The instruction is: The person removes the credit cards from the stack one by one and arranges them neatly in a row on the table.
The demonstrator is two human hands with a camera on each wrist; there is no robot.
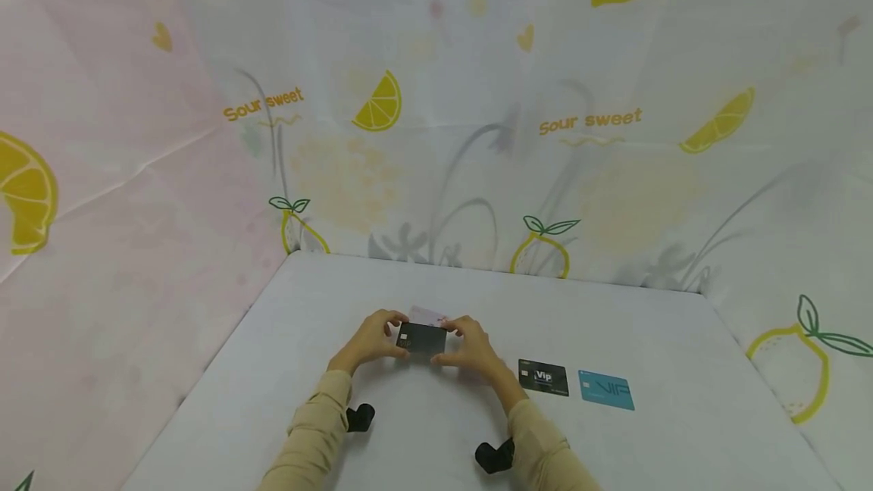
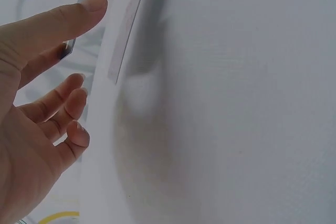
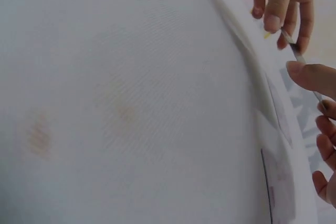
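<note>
Both hands hold a black card [image 1: 421, 339] level above the white table, one at each short end. My left hand [image 1: 370, 341] pinches its left end between thumb and forefinger, the other fingers loosely curled, as the left wrist view shows. At the opposite end, my right hand [image 1: 472, 347] pinches with thumb and forefinger. Seen edge-on in the right wrist view, the held card [image 3: 297, 52] spans the two hands. Behind it a pale pink-and-white card [image 1: 427, 315] lies on the table, partly covered by the black card in the head view.
To the right of my right forearm lie a black Vip card [image 1: 543, 377] and a blue VIP card [image 1: 606, 389], side by side on the white table [image 1: 423, 430]. Lemon-printed cloth walls [image 1: 436, 173] enclose the table at the back and sides.
</note>
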